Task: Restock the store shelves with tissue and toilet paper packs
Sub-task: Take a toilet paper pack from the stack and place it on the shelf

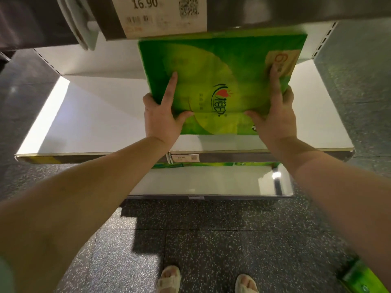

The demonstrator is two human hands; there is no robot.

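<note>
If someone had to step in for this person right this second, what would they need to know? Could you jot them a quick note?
Left hand: grips the near left corner of the green pack, forefinger stretched out on top.
Right hand: grips the near right corner, fingers on top.
The pack is held flat over the white shelf, its far end already under the upper shelf edge with the 16.90 price tag.
Done: another green pack seems to sit on the lower shelf.
Left: push this pack in and set it down; one more green pack lies on the floor at the right.

The upper shelf edge (275, 13) hides the green pack's (211, 66) far end.
</note>
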